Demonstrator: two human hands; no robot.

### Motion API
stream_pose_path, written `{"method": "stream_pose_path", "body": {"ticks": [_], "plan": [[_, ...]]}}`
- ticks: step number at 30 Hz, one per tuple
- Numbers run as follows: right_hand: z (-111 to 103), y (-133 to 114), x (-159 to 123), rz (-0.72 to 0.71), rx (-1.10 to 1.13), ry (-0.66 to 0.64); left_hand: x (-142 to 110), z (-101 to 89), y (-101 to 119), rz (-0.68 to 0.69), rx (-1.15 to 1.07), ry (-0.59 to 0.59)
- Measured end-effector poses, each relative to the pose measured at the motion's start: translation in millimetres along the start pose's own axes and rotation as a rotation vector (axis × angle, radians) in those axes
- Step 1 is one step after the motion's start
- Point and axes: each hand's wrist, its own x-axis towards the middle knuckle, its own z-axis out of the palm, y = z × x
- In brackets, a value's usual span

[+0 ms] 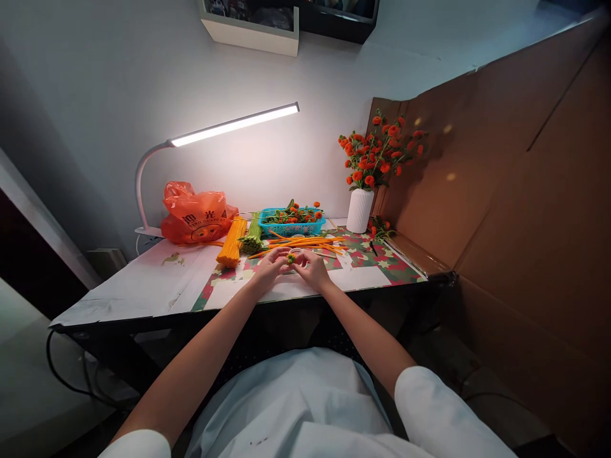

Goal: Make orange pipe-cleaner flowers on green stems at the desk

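Note:
My left hand (269,268) and my right hand (311,270) meet over the front middle of the table. Their fingertips are closed on a small green and yellow-orange pipe-cleaner piece (291,259), its exact shape too small to make out. Just behind my fingers lie loose orange pipe cleaners (310,242). To the left of them are a thick orange bundle of pipe cleaners (232,243) and a green bundle (252,235). A blue plastic basket (292,228) behind holds several orange flowers with green stems.
A white ribbed vase (359,211) of orange flowers (370,159) stands at the back right, beside a tall cardboard sheet (477,152). At the back left are an orange plastic bag (198,213) and a lit lamp (233,125). Wall shelves (252,41) hang above.

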Motion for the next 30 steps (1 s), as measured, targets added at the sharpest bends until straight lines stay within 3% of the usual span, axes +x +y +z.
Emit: {"method": "stream_pose_path", "body": {"ticks": [4,10,19,30], "plan": [[0,0,1,0.018,-0.007,0.018,-2,-0.1,2,-0.008,0.0,-0.053],[2,6,2,-0.006,-0.068,0.001,2,-4.7,-4,0.022,0.043,-0.017],[4,8,2,0.061,-0.198,-0.092,-2,-4.3,-3,0.339,0.605,0.018],[4,4,0,-0.012,-0.313,-0.204,7,-12.3,-17,0.131,0.425,-0.12]]}}
